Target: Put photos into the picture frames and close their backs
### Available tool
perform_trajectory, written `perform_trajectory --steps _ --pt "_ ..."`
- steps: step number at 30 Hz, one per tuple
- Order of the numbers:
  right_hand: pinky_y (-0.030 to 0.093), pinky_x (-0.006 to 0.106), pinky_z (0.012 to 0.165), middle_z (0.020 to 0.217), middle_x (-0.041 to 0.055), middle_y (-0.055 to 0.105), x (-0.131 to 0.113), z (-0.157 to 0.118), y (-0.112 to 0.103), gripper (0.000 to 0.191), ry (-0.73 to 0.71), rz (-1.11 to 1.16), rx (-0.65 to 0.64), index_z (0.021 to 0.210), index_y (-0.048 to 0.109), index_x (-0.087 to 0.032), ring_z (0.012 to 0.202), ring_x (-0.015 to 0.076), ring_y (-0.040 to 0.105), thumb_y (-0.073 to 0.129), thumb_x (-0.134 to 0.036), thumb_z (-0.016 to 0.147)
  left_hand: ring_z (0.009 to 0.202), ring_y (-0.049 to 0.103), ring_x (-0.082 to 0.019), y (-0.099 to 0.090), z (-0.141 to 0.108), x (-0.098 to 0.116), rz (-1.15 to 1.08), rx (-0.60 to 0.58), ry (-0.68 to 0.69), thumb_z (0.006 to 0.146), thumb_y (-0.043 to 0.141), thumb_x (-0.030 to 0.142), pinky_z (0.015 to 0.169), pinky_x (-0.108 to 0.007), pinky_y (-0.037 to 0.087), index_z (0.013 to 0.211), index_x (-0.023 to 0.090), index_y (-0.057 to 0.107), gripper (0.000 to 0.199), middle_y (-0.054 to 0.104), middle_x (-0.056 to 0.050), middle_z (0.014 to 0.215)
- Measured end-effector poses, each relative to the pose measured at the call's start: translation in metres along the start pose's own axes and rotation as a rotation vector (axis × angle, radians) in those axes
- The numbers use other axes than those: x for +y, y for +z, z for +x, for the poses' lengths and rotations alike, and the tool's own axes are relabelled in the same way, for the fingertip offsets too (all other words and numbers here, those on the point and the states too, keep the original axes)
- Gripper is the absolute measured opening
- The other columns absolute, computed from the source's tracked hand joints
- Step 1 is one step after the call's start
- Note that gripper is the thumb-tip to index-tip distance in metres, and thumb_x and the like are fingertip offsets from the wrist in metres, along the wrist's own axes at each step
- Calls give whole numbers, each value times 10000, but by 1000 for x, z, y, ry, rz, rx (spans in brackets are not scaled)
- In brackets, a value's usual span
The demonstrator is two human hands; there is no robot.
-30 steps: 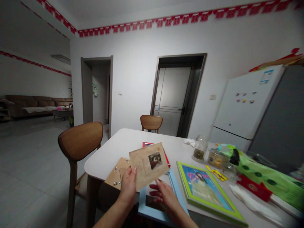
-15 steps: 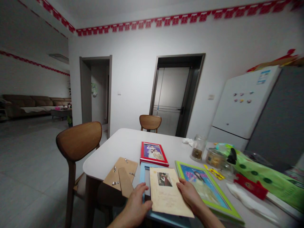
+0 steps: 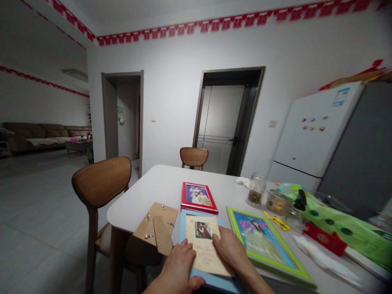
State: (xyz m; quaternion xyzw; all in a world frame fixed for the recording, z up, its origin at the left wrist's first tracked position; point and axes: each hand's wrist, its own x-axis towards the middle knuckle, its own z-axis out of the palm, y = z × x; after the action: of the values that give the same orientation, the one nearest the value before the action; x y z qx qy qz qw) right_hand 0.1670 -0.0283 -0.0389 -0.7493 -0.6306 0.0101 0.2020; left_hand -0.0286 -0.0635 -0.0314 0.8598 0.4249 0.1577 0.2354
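Note:
A cream printed sheet [image 3: 200,254] with a small photo near its top lies over the blue picture frame [image 3: 183,224], the frame's border showing around it. My left hand [image 3: 179,263] rests across the lower left side of the sheet and frame, fingers stretched out and thumb apart. At the sheet's right edge, my right hand [image 3: 229,247] has its thumb and fingers closed on the paper; some fingertips are hidden. Left of the frame lies a brown backing board [image 3: 156,220] with metal clips and a stand flap.
A red picture frame [image 3: 199,198] lies beyond the blue one, a green picture frame [image 3: 266,243] to the right. Farther right are a glass jar [image 3: 256,190], a food container [image 3: 277,202], a red box [image 3: 324,239], white tissue [image 3: 326,259] and a green bag [image 3: 343,224].
Both hands have lowered the cream sheet and shifted it left onto the blue frame. My left fingers now lie flatter, and my right hand has moved left with the paper.

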Motion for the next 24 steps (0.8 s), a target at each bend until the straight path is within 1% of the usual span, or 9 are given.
perform_trajectory --steps 3,7,10,12,13,15,18,21,24 --pt "397 316 627 854 118 578 1 -5 3 278 5 -159 4 869 576 -157 775 234 574 380 -300 734 1219 241 -302 2 1 2 19 0 9 655 616 331 1002 -451 175 1140 108 479 550 388 -159 1272" --pt "391 300 635 881 104 559 2 -6 4 293 6 -191 31 947 543 -153 791 217 564 404 -293 731 1206 287 -260 -1 -3 -11 -56 56 78 662 589 320 993 -411 230 1160 162 459 539 398 -115 1276" --pt "388 297 647 898 100 559 4 -4 3 354 20 -172 43 1048 499 -150 799 211 559 410 -290 736 1190 326 -205 -15 -11 -40 -99 152 68 663 537 241 992 -352 249 1204 186 411 558 369 -88 1300" --pt "385 301 655 913 106 558 2 -3 3 365 24 -161 34 1064 505 -152 809 216 555 414 -289 738 1210 288 -202 -28 -16 -66 -34 212 19 611 529 184 1003 -363 215 1212 212 399 616 339 -68 1320" --pt "383 299 664 918 108 558 -1 -4 4 354 12 -141 29 1051 522 -155 816 215 552 408 -293 745 1223 260 -209 -34 -18 -80 28 204 -21 586 536 177 1009 -379 191 1223 214 384 656 316 -66 1333" --pt "378 284 701 933 108 562 -13 -7 5 328 -58 -52 11 1006 560 -160 840 203 542 393 -302 761 1236 226 -233 -43 -18 -105 173 190 -151 549 543 152 1008 -417 160 1217 196 389 687 293 -78 1343" --pt "351 266 783 947 100 579 -43 -16 11 309 -243 123 -41 964 592 -168 896 192 518 405 -310 764 1190 310 -217 -44 -15 -130 311 293 -234 572 503 96 993 -395 199 1161 175 444 597 394 -80 1279" --pt "320 291 833 968 82 590 -77 -25 17 334 -378 209 -73 1001 583 -194 932 206 496 442 -360 748 1083 418 -196 -38 -12 -135 286 422 -168 612 515 93 935 -342 307 1053 186 512 450 510 -58 1142" --pt "321 312 816 971 78 591 -99 -26 23 403 -393 228 -64 1047 552 -211 928 223 488 470 -436 723 979 478 -179 -35 -12 -128 200 519 -82 651 556 124 840 -302 398 927 206 544 288 556 -30 1019"
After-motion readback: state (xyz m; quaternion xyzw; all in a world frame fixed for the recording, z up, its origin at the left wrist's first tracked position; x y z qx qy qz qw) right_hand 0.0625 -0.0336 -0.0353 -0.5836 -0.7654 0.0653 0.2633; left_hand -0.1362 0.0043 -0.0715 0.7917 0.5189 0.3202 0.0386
